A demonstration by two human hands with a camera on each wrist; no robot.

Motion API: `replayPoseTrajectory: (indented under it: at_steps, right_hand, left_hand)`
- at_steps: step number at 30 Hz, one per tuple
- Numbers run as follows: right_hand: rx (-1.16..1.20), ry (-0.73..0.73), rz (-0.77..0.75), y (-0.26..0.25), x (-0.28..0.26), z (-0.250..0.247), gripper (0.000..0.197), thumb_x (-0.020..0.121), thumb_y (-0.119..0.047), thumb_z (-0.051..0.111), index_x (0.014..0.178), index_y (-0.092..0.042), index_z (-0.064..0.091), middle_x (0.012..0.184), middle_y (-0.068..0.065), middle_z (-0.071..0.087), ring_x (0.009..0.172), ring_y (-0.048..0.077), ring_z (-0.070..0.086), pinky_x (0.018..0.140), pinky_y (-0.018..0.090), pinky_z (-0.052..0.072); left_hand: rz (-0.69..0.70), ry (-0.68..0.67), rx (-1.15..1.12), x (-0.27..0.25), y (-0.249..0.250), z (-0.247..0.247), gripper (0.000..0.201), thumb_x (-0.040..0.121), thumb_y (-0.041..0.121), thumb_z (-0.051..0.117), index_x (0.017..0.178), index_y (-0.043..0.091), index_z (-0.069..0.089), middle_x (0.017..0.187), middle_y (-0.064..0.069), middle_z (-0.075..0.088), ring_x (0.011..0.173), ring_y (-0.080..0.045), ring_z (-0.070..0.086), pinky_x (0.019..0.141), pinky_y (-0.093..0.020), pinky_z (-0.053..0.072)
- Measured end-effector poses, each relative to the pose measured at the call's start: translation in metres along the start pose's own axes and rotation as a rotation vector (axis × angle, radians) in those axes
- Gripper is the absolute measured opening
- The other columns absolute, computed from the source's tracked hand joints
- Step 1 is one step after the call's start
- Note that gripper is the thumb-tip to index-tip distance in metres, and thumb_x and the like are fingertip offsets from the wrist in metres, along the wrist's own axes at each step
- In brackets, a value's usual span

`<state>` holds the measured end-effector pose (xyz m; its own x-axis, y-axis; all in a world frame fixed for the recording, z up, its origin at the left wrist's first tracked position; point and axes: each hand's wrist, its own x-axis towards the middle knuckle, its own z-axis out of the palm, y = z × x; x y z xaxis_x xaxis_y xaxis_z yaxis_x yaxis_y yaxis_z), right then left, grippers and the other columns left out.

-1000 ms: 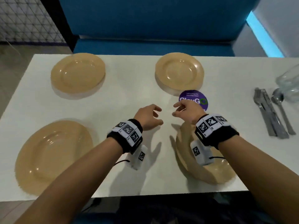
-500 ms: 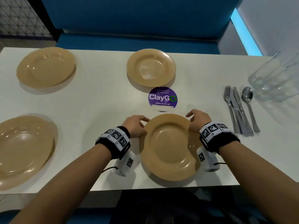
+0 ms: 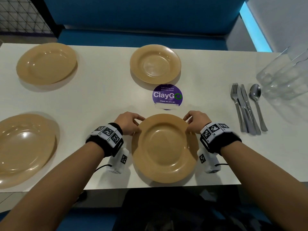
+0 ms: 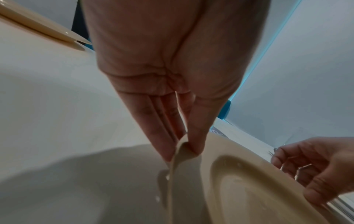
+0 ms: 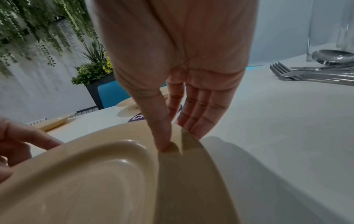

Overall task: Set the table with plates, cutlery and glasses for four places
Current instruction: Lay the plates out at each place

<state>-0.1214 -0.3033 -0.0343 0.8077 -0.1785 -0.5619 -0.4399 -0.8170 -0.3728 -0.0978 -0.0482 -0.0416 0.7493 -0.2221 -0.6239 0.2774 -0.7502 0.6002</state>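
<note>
I pinch the near plate [image 3: 164,147] by its rim: left hand [image 3: 128,121] on its left, right hand [image 3: 196,120] on its right. It sits at the table [image 3: 103,97] edge. Farther off lie three more plates [image 3: 155,64], cutlery [image 3: 246,107] and glasses [image 3: 283,75].

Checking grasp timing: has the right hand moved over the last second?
Yes. The right hand sat directly below the ClayGo sticker; it has shifted rightward, past the sticker's right edge, and now pinches the near plate by its rim.
</note>
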Motion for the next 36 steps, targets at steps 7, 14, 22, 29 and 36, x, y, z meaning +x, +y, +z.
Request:
replayPoseTrajectory:
  at_steps: [7,14,22,29,36]
  right_hand:
    - [0.035,0.022,-0.030,-0.016,0.014,-0.011,0.036,0.078,-0.026,0.072,0.111,-0.017,0.061,0.105,0.004,0.066,0.090,0.017,0.057,0.077,0.025,0.042]
    - [0.122,0.099,-0.008,-0.055,0.065,-0.034,0.046,0.085,-0.033,0.062,0.126,-0.014,0.052,0.120,0.007,0.062,0.110,0.022,0.057,0.080,0.025,0.039]
    - [0.400,0.161,0.140,-0.089,0.140,-0.049,0.068,0.082,-0.026,0.064,0.139,-0.010,0.030,0.121,0.010,0.059,0.103,0.025,0.062,0.084,0.032,0.049]
    - [0.522,0.187,0.192,-0.089,0.161,-0.051,0.070,0.077,-0.004,0.064,0.136,-0.010,0.027,0.118,0.012,0.055,0.102,0.025,0.057,0.091,0.034,0.051]
    - [0.574,0.217,0.190,-0.069,0.162,-0.053,0.073,0.075,-0.010,0.068,0.137,-0.013,0.029,0.121,0.010,0.058,0.109,0.025,0.058,0.087,0.029,0.046]
  left_hand:
    - [0.010,0.119,-0.084,0.018,0.009,-0.019,0.043,0.084,0.023,0.069,0.125,0.024,0.058,0.098,-0.001,0.069,0.088,-0.020,0.069,0.076,-0.032,0.058]
    - [-0.021,0.313,-0.245,0.070,0.040,-0.054,0.064,0.084,0.026,0.067,0.141,0.019,0.037,0.107,-0.001,0.058,0.076,-0.018,0.063,0.085,-0.039,0.057]
    - [-0.105,0.463,-0.351,0.146,0.054,-0.092,0.076,0.085,0.024,0.062,0.149,0.018,0.020,0.115,-0.003,0.059,0.098,-0.027,0.065,0.097,-0.040,0.049]
    - [-0.076,0.449,-0.254,0.171,0.065,-0.095,0.076,0.077,0.011,0.065,0.145,0.020,0.033,0.115,-0.004,0.066,0.114,-0.022,0.059,0.099,-0.034,0.047]
    - [-0.067,0.444,-0.251,0.178,0.074,-0.090,0.074,0.075,0.010,0.067,0.142,0.023,0.037,0.120,-0.006,0.064,0.111,-0.021,0.060,0.085,-0.024,0.044]
